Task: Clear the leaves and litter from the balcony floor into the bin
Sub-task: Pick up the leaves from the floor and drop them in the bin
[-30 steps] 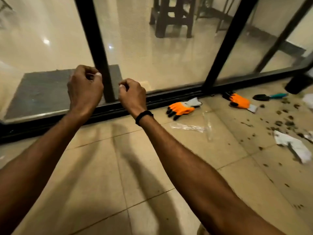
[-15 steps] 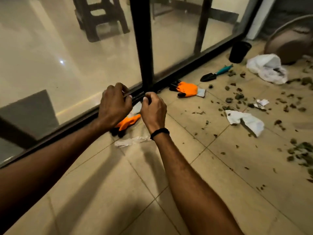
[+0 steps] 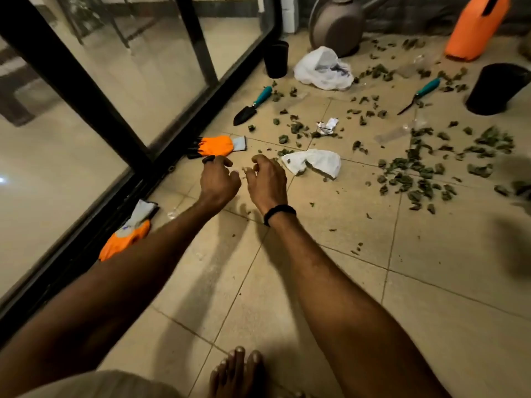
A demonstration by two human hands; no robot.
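Observation:
Dried green leaves (image 3: 416,168) lie scattered over the beige tiles to the right. Among them are a small white plastic bag (image 3: 313,165), a crumpled paper scrap (image 3: 327,126) and a bigger white plastic bag (image 3: 323,68) farther back. My left hand (image 3: 218,179) and my right hand (image 3: 265,179) hover side by side above the floor, fingers loosely curled and holding nothing. The small bag is just right of my right hand. An orange glove (image 3: 217,145) lies just beyond my left hand. I cannot tell which container is the bin.
A second orange glove (image 3: 126,237) lies by the black sliding-door track (image 3: 161,170). A teal-handled trowel (image 3: 253,106) and another hand tool (image 3: 419,94) lie among leaves. Two black pots (image 3: 276,58) (image 3: 495,89), a brown watering can (image 3: 337,24) and an orange container (image 3: 474,27) stand behind. My bare foot (image 3: 235,372) is below.
The view has swung right along the balcony. Both hands have left the door frame, uncurled from tight fists, and now hover over the tiles near the far glove.

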